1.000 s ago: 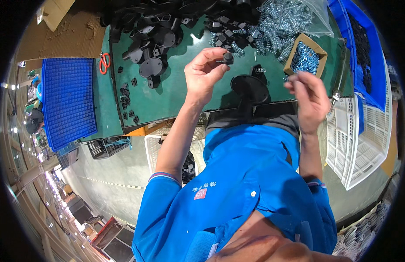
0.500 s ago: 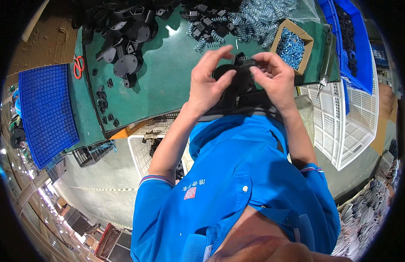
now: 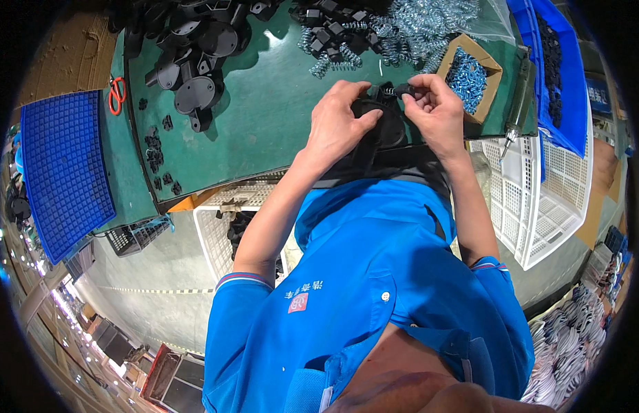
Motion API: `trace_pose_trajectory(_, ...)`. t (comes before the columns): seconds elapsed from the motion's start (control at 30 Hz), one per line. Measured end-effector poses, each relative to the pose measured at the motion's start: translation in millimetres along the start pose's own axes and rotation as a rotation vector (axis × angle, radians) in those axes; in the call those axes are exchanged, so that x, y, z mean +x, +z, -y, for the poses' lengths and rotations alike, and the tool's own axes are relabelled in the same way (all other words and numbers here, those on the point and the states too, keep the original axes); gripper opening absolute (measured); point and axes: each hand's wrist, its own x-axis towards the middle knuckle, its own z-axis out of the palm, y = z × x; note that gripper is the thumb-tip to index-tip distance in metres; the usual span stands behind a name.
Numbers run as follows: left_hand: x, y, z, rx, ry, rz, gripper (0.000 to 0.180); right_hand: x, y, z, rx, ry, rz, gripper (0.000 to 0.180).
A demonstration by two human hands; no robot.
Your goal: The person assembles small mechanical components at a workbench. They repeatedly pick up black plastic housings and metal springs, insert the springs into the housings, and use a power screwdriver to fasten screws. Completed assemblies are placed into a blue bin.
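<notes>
Both hands meet at the near edge of the green surface point(image 3: 264, 131), just in front of the person's blue shirt. The left hand point(image 3: 340, 124) lies palm-down on a round black plastic part point(image 3: 385, 127), its fingers curled over the part's upper rim and pressing it to the surface. The right hand point(image 3: 436, 113) pinches a small black piece point(image 3: 404, 89) between thumb and forefinger at the top edge of that round part; a short metal spring point(image 3: 388, 89) pokes out just beside the pinch, between the two hands. So both hands are clenched on work: the left on the round part, the right on the small piece.

Just beyond the right hand stands one open cardboard box point(image 3: 469, 72) filled with bluish screws. Farther back lies one loose heap of silver springs point(image 3: 416, 24), too many to count, mixed at its left with a cluster of small black blocks point(image 3: 333, 34). At the far left of the surface a pile of black round housings point(image 3: 195, 48) spreads out, several overlapping so that no exact count can be made, with a scatter of tiny black bits point(image 3: 154, 148) below it. One pair of red-handled scissors point(image 3: 116, 95) lies at the surface's left edge. Two blue trays show: a gridded one point(image 3: 58, 172) at the left and a deeper blue bin point(image 3: 557, 69) at the right. A white slotted crate point(image 3: 540, 199) sits below the right side.
</notes>
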Motion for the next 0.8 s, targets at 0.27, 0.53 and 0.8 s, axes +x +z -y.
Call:
trace_pose_trajectory(0.27,10,-2,11,-0.535,-0.261,0.125,0.06,6,22,9,-0.14,-0.114,0.038,0.022)
trace_pose_trajectory(0.53,-15,0,31,-1.535,-0.635,0.356,0.028,-13,22,10,0.28,0.015,0.011,0.023)
trace_pose_trajectory(0.8,-63,18,-18,-1.42,-0.421,0.133,0.042,-32,7,33,0.237,-0.14,0.109,0.024)
